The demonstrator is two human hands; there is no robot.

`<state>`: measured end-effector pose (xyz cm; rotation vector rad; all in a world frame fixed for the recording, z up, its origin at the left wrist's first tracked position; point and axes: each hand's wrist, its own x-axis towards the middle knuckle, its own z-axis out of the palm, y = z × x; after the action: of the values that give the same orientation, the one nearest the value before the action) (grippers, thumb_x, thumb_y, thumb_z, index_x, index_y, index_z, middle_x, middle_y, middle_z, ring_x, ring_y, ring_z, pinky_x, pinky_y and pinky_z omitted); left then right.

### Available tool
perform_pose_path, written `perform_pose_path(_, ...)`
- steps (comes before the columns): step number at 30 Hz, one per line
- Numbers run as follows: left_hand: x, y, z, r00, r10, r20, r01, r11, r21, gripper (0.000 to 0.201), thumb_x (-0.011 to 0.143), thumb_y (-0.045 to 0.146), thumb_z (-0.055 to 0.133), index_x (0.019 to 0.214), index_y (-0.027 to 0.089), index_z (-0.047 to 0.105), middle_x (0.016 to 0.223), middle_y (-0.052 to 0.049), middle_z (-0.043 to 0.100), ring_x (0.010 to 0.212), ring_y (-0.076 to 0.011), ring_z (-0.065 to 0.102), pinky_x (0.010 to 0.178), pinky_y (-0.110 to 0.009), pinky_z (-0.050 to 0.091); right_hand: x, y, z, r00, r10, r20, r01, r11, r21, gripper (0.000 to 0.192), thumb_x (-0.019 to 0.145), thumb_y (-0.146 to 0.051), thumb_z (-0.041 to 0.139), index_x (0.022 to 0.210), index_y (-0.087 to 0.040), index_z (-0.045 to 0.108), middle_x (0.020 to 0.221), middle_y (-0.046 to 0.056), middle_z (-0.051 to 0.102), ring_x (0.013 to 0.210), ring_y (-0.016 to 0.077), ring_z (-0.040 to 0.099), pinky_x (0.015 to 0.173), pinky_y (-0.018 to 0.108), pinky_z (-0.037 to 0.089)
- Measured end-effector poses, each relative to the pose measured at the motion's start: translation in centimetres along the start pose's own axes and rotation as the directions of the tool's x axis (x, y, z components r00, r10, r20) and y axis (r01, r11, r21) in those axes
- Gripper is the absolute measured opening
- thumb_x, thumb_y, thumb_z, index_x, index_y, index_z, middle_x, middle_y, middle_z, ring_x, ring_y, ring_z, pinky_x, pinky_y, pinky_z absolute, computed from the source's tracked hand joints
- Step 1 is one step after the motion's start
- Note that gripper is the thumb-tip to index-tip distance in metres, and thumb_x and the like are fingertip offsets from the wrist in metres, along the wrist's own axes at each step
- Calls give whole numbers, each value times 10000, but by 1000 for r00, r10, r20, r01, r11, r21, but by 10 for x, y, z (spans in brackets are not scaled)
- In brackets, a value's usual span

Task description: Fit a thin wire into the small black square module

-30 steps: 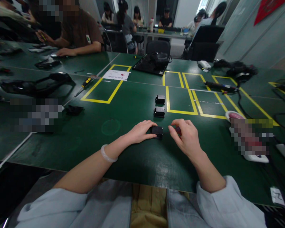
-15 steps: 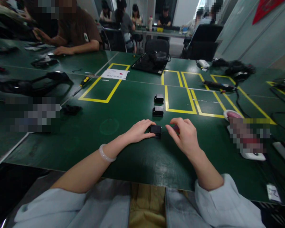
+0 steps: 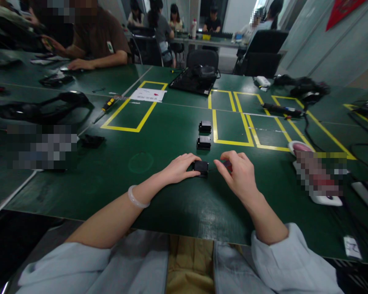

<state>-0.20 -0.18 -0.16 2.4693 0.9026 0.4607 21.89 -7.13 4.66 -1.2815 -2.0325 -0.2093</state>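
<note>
Head view: the left hand (image 3: 180, 168) lies flat on the green worktop (image 3: 171, 204) near its front edge, fingertips pressed against the left side of a small black box (image 3: 200, 167), gripping its side. Just right of the box, the right hand (image 3: 237, 173) has thumb and fingers pinched together on a small dark reddish object (image 3: 227, 165), mostly hidden. Two more black boxes (image 3: 204, 142) sit in line behind, beside a yellow tape rectangle (image 3: 231, 126). A screwdriver (image 3: 107, 107) lies toward the left edge.
</note>
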Motion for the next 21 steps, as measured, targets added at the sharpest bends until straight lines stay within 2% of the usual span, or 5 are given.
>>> perform_pose_path(5,0,2,-1,1000,-1,7,1,1000,-4,360,900,435,596,1172,204,548,1114,-82,605,1026,-250,565,864,-359,451,1,0,2,999,8,-31,-7,1000,24,42,919,-230,478,923,-219,519,724,6,606,616,148,505,644,292,396)
perform_pose_path(9,1,2,0,1000,-4,3,4,1000,-14,362,890,440,607,1161,206,555,1107,-81,609,1022,-252,567,863,-366,452,1,-2,2,999,27,-37,-26,999,43,123,880,-186,455,990,-210,504,745,15,603,659,170,529,683,317,422)
perform_pose_path(16,0,0,1,1000,5,-1,-5,1000,10,368,898,438,597,1183,211,545,1123,-83,603,1039,-253,563,875,-369,447,0,1,1,999,29,-21,-29,1000,6,99,905,-313,538,887,-222,504,704,-2,582,591,145,474,631,296,395)
perform_pose_path(20,0,-1,2,1000,3,0,-3,1000,14,370,898,449,596,1180,215,546,1119,-80,602,1026,-250,565,872,-367,447,-1,1,3,999,13,-46,-12,1000,24,24,907,-221,493,924,-210,505,713,3,587,608,149,499,640,294,406)
perform_pose_path(21,0,-2,2,1000,1,1,-1,1000,14,370,898,448,596,1180,216,545,1117,-79,603,1023,-249,566,870,-365,448,-1,1,3,999,16,-42,-14,999,34,59,896,-201,484,951,-206,504,734,9,595,630,156,515,651,299,413)
